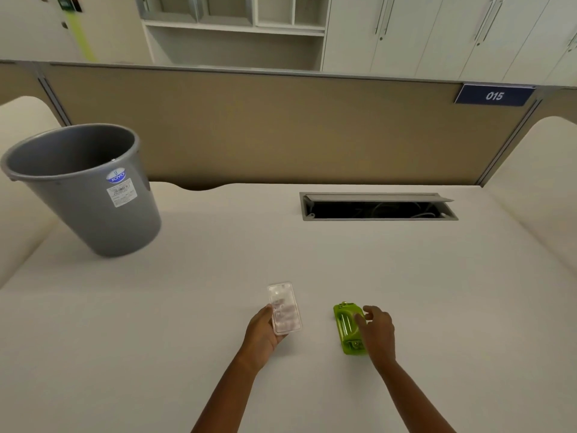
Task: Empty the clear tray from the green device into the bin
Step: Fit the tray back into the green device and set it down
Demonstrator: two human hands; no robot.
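The clear tray (284, 307) is a small see-through rectangular piece with pale bits inside. My left hand (261, 334) grips its near left end, just above the desk. The green device (349, 328) lies flat on the desk to the right of the tray, apart from it. My right hand (376, 331) rests against the device's right side, fingers curled over its edge. The grey bin (84, 189) stands upright at the far left of the desk, open at the top, well away from both hands.
The white desk (218, 270) stretches between the hands and the bin. An open cable hatch (377, 206) is set in the desk at the back right. A beige partition (281, 126) with a "015" sign closes the far side.
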